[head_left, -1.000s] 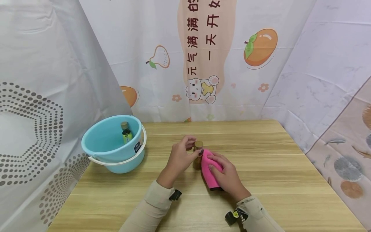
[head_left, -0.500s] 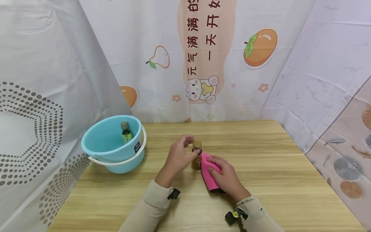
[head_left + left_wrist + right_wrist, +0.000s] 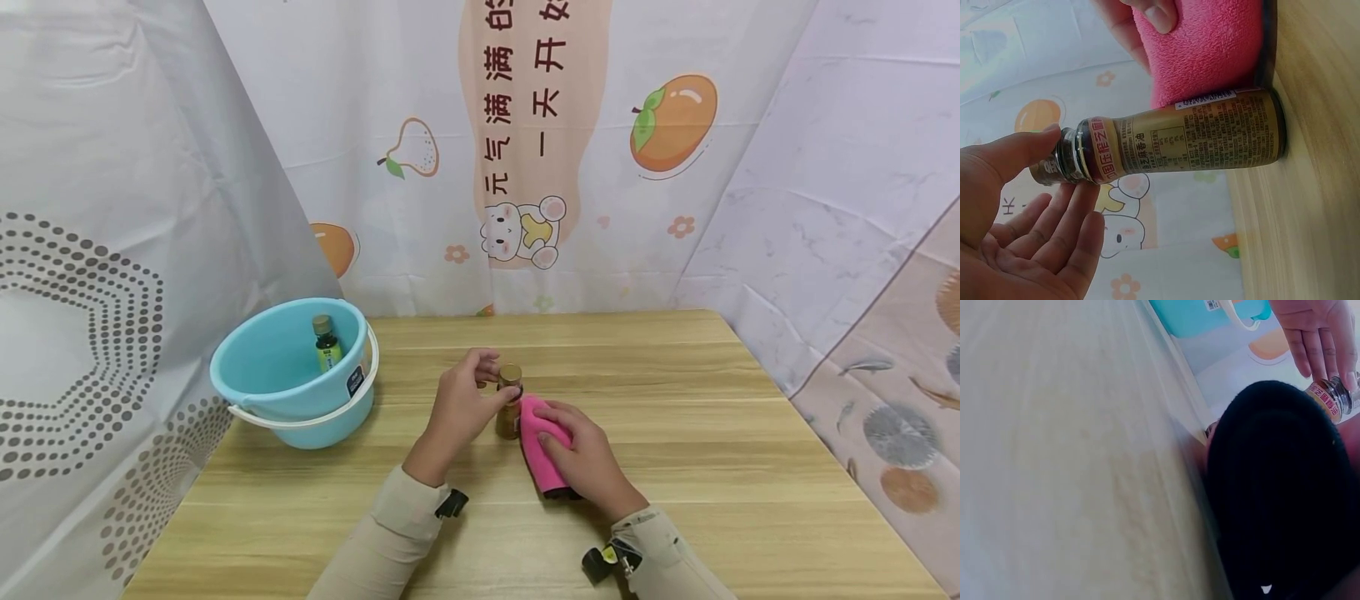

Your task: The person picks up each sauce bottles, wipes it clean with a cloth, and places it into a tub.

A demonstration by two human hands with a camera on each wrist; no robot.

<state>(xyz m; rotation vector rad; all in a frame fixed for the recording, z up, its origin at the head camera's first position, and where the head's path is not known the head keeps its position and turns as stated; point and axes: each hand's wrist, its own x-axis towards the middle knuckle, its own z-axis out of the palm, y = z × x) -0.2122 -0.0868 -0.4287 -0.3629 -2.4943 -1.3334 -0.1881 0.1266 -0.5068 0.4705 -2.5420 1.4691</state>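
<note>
A sesame oil bottle (image 3: 508, 421) with a gold label and a gold-brown cap stands upright on the table. My left hand (image 3: 463, 404) pinches its neck between thumb and fingers; the other fingers are spread behind it in the left wrist view. My right hand (image 3: 583, 450) grips a folded cloth (image 3: 542, 462), fluffy and pink outside with a black edge, just right of the bottle. In the left wrist view the pink cloth (image 3: 1207, 50) lies against the bottle's label side. The cloth's dark end (image 3: 1279, 487) fills much of the right wrist view and hides most of the bottle.
A light blue bucket (image 3: 262, 398) with a white handle stands at the table's left. Inside it leans another bottle (image 3: 327, 343) with a dark neck and a yellow-green label. Patterned curtains (image 3: 420, 217) hang behind and beside the wooden table (image 3: 675, 400).
The bottle has shifted slightly left, and the pink cloth has slid a little down its side toward me. Over the last half second almost nothing has moved.
</note>
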